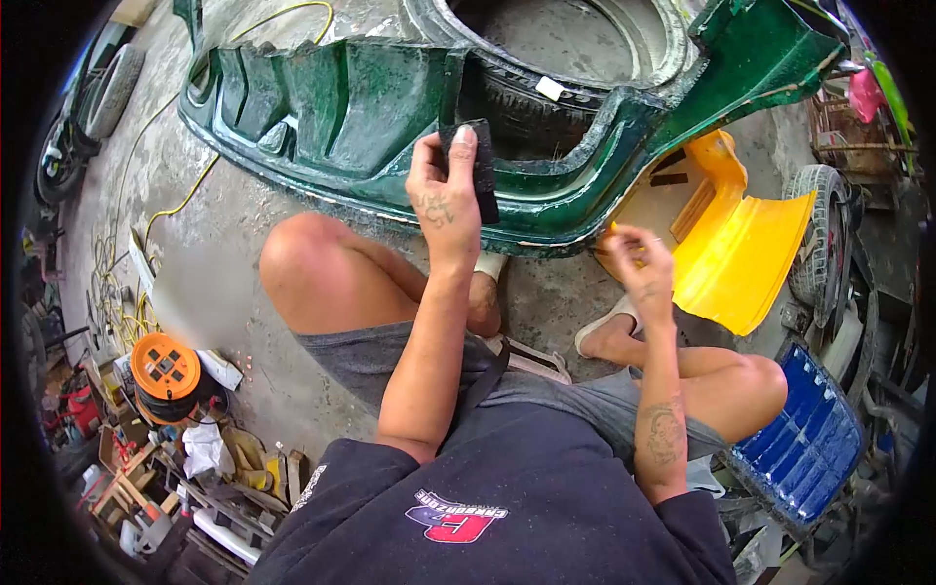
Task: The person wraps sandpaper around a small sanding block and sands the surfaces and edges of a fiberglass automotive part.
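My left hand (446,200) is raised in front of the green car bumper (341,107), its fingers and thumb closed on a piece of black sandpaper (485,175), a dark speckled rectangle. Off to the right, my right hand (643,268) has its fingers curled together near the bumper's lower edge and is slightly blurred. A small yellow spot shows at its fingertips, but I cannot tell whether it is held. The bumper lies across a tyre (526,97), with a small white block (549,89) on the tyre's edge.
A yellow body panel (746,253) lies at right, beside another tyre (817,234). Lower right is a blue slatted panel (804,439). An orange cable reel (166,367) stands at left, with yellow cable (185,195) across the concrete floor and scattered clutter below.
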Available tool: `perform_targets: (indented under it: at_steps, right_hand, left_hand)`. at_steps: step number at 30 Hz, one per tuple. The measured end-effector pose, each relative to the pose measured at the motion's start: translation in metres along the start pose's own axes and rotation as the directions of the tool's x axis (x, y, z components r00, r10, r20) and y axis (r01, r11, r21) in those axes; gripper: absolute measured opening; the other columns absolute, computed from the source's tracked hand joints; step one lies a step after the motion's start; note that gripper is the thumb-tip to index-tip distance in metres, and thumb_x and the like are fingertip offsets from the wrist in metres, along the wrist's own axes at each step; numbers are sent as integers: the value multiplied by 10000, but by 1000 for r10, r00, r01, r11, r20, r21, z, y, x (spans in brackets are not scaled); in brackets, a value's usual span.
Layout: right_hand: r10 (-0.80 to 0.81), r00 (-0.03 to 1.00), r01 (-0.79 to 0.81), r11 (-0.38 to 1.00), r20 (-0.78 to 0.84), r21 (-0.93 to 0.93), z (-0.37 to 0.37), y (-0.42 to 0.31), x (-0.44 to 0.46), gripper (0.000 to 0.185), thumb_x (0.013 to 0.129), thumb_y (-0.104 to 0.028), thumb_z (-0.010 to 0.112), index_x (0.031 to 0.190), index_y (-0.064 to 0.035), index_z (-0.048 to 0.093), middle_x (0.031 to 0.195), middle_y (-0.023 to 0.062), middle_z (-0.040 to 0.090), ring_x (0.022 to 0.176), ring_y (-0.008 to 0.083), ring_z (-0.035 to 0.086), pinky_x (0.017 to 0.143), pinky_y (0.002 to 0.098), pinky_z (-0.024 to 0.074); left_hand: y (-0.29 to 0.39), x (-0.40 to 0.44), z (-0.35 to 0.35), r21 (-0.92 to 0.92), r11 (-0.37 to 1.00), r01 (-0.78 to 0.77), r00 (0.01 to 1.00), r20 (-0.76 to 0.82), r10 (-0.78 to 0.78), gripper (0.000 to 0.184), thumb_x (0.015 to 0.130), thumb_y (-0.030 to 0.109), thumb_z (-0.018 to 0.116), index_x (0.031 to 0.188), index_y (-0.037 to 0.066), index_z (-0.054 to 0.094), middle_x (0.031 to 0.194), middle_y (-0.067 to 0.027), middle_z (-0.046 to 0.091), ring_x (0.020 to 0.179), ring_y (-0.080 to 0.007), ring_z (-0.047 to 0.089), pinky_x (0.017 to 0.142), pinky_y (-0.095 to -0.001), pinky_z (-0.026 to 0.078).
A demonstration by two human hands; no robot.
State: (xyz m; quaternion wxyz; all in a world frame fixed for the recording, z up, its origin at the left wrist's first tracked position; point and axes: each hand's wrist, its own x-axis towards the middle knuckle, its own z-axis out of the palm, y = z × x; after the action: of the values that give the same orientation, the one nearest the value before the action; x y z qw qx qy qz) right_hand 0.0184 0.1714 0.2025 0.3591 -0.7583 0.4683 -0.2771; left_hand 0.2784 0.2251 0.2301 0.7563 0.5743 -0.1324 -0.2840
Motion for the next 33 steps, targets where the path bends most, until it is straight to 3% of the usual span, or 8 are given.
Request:
perform_targets:
  at_steps: [5, 11, 15, 19, 26, 28, 29, 33]
  right_hand:
    - [227, 959, -225, 974, -171, 33, -22, 111, 60, 187, 923, -182, 694, 1018, -21, 700, 826, 53, 686, 732, 110, 616, 701, 254, 511]
    - [476, 676, -368, 879, 563, -302, 10, 236, 72, 403, 866, -303, 650, 1082, 33, 703, 986, 186, 725, 905, 262, 687, 834, 378, 520]
    - [455, 833, -300, 849, 314, -436, 20, 281, 64, 281, 895, -157, 599, 1101, 13, 685, 1001, 176, 715, 874, 276, 688, 827, 370, 543]
    - [661, 574, -816, 416, 482, 402, -9, 229, 66, 132, 956, -173, 574, 952, -61, 642, 834, 76, 646, 738, 219, 638, 693, 335, 545]
    - [223, 826, -554, 153, 518, 818, -32, 91, 68, 237, 1007, -289, 536, 996, -75, 640, 897, 57, 658, 797, 187, 617, 739, 304, 492]
    - [-16, 861, -162, 938, 509, 305, -4, 52, 62, 345, 1000, -295, 521, 1205, -39, 627, 1139, 128, 670, 963, 237, 655, 888, 358, 513]
    - [27, 779, -436, 742, 627, 509, 14, 34, 49, 420, 984, -309, 528, 1293, -28, 573, 1256, 156, 616, 1105, 248, 609, 994, 383, 458]
    - [-437, 557, 577, 816, 706, 50, 104, 17, 13, 612, 892, -297, 649, 1403, -9, 477, 1412, 215, 508, 1349, 329, 469, 1158, 454, 332]
  left_hand:
    - [-11, -10, 17, 94, 995, -23, 999, 46, 18, 208, 969, 201, 666, 930, 8, 600, 795, 30, 589, 710, -49, 486, 620, -225, 406]
    - [-36, -75, 49, 344, 937, -61, 912, 401, -88, 256, 928, 244, 683, 968, 2, 610, 732, -51, 561, 695, -124, 511, 646, -292, 445]
    - [-48, -92, 58, 250, 966, -71, 877, 476, -59, 236, 923, 207, 684, 997, -2, 605, 778, -92, 603, 705, -162, 545, 651, -323, 453]
    - [-43, -80, 56, 292, 954, 61, 882, 431, -188, 253, 929, 226, 686, 989, -5, 601, 739, -68, 580, 676, -128, 509, 625, -306, 438]
    - [-22, -79, 54, 287, 940, 185, 885, 368, -287, 253, 932, 238, 688, 975, 4, 600, 727, -26, 577, 651, -91, 484, 602, -281, 424]
    - [-15, -82, 54, 195, 955, 224, 883, 374, -284, 239, 937, 229, 681, 990, 9, 601, 769, -21, 595, 685, -91, 509, 623, -272, 434]
    - [-27, -86, 57, 81, 990, 117, 920, 367, -139, 225, 943, 214, 673, 1021, 16, 598, 831, -25, 612, 752, -88, 533, 684, -264, 440]
    - [-11, -92, 53, 181, 981, 74, 939, 318, -130, 236, 918, 174, 685, 991, -22, 577, 791, -88, 611, 732, -136, 547, 722, -292, 451]
